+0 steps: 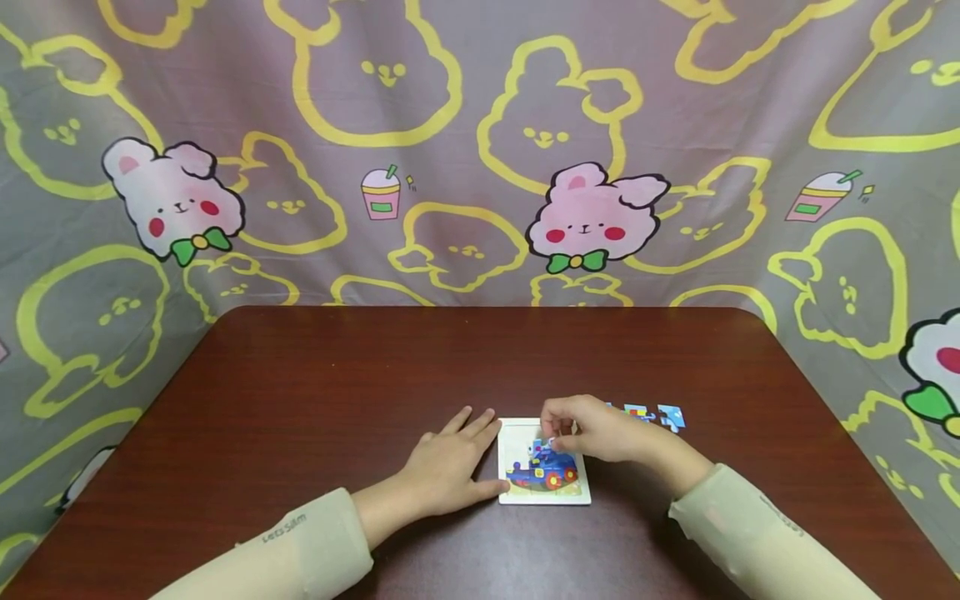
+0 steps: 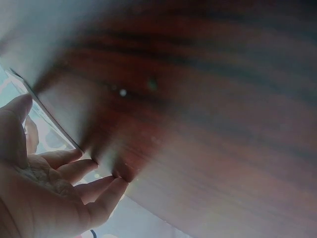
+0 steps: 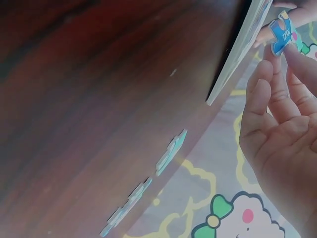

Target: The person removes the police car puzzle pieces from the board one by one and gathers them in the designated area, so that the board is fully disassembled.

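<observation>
A white-framed jigsaw puzzle board (image 1: 551, 501) lies on the table, with joined pieces showing a blue vehicle with red and yellow wheels in its lower part. The upper part of the board is pale and bare. My left hand (image 1: 444, 477) rests at the board's left side, fingers spread and thumb touching the edge. Over the board's upper right, my right hand (image 1: 603, 429) pinches a blue puzzle piece (image 3: 281, 38) between thumb and fingertips. In the right wrist view this piece is tilted and held above the board.
Several loose puzzle pieces (image 1: 672, 416) lie just beyond the right forearm, partly hidden by it; the right wrist view shows loose pieces (image 3: 172, 152) flat on the wood. The brown table (image 1: 337, 367) meets a patterned curtain (image 1: 465, 183) at the back and sides.
</observation>
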Tool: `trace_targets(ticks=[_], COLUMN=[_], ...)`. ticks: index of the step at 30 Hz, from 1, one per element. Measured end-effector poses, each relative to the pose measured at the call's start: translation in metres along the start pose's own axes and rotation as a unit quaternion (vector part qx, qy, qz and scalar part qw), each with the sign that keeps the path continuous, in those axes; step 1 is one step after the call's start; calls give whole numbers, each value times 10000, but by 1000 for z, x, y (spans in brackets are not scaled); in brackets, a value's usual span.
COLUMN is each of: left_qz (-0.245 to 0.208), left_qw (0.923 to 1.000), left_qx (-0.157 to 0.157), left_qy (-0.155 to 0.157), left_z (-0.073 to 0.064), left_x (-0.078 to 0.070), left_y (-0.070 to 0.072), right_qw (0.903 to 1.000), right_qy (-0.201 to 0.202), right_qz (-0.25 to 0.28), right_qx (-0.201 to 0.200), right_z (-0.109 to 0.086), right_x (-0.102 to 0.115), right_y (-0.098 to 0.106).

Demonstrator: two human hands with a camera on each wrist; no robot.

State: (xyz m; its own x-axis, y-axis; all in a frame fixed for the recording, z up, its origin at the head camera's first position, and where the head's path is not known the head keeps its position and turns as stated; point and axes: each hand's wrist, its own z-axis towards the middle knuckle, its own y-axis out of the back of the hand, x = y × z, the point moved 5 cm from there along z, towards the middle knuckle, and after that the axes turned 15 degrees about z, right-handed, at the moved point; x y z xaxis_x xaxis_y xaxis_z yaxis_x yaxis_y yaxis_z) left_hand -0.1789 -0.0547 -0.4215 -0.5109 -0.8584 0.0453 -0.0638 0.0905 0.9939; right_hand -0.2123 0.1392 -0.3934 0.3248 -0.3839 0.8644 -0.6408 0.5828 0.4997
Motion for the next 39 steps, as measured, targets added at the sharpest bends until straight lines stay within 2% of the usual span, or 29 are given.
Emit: trace_targets(ticks=[8, 16, 25, 35, 39], left_qz=[-29, -29, -107, -124, -109], left_qw=[10000, 10000, 9999, 9999, 9999], left_qx=[-17, 25, 33, -15, -34], left_qy=[-2, 15, 20, 20, -5], left_z=[1, 1, 0, -1, 0], left_x=[0, 0, 1, 0, -1], left_y=[1, -1, 0, 1, 2], right_qw=[9998, 9992, 9979, 9985, 9982], right_qy=[45, -206, -316, -134, -198], right_qz=[-32, -76, -246, -200, -157], right_qx=[-167, -346, -500, -489, -551], right_z=[-9, -21, -32, -47, -51], right_x=[-8, -15, -23, -27, -28], right_y=[9, 20, 31, 38, 40])
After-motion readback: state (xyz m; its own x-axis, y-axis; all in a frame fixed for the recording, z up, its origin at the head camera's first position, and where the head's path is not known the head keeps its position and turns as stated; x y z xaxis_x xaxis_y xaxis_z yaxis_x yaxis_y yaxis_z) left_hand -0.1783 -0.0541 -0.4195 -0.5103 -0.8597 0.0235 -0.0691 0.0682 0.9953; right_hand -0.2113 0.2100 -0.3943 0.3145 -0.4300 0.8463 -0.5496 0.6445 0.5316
